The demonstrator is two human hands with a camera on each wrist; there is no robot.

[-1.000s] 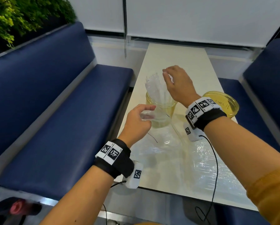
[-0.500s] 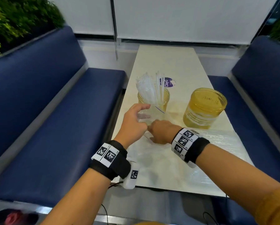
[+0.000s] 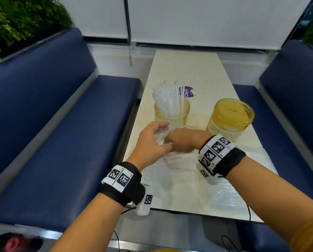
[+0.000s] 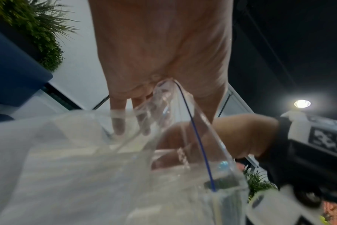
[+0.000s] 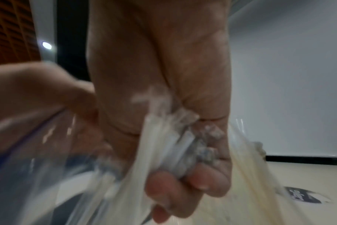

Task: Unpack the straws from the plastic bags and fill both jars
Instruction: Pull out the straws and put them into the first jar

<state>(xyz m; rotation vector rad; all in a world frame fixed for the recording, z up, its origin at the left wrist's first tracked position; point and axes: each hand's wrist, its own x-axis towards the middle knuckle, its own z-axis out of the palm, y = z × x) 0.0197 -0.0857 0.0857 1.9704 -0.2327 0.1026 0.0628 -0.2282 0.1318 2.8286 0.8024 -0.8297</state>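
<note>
Head view, nearest: clear plastic bags (image 3: pixel 215 188) lie flat on the table (image 3: pixel 186 70).
Left hand (image 3: pixel 152 142): pinches the open bag mouth (image 4: pixel 192 121).
Right hand (image 3: pixel 183 140): a second ago up at the jar, now down inside the bag, fingers (image 5: pixel 183 190) curled round a bundle of straws (image 5: pixel 164 144) (blurred).
Meaning: another load likely comes out next.
Left jar (image 3: pixel 172 110): partly filled.
Right jar (image 3: pixel 229 118): holds no straws.

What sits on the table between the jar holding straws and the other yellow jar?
Nothing: in the head view, bare tabletop separates the jar with straws from the other yellow jar. The purple sticker lies farther back.
</note>
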